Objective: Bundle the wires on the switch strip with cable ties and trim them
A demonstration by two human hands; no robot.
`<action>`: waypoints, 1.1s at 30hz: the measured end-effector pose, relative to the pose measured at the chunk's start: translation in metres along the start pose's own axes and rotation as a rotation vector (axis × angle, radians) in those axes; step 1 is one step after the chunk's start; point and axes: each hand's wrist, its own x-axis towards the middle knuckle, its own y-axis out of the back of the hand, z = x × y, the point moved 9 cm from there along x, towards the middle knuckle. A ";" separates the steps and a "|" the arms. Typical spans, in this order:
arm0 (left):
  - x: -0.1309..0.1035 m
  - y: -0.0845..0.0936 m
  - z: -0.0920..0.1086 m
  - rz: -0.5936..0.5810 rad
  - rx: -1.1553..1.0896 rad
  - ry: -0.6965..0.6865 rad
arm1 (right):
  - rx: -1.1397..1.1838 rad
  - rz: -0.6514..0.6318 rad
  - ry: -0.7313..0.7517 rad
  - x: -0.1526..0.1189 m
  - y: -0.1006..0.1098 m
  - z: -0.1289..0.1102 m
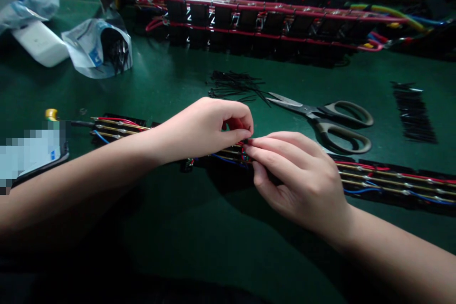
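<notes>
A long, narrow black strip with brass rods (388, 184) and red and blue wires runs across the table under both hands. Over its middle, my left hand (210, 121) is closed, thumb and forefinger pinched together; whatever they hold is hidden. My right hand (302, 175) is closed at the strip, its fingertips beside a small black piece (245, 142) and a tiny red-and-green part (245, 153). What the right fingertips grip is too small to make out. Just behind lie loose black cable ties (235, 83) and scissors (313, 115) with their blades partly apart.
A bundle of black cable ties (415, 113) lies at right. Far left are an open plastic bag (96, 50) of ties, a white object (41, 42) and a phone-like device (32, 152), partly blurred out. A large wired assembly (263, 14) spans the back.
</notes>
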 end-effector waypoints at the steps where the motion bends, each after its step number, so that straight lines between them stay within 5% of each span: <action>1: 0.000 0.001 0.000 0.009 -0.011 0.005 | -0.001 -0.002 -0.001 -0.001 0.000 0.000; 33: -0.004 0.006 0.005 0.049 0.010 0.005 | -0.097 -0.067 -0.032 0.000 -0.008 0.003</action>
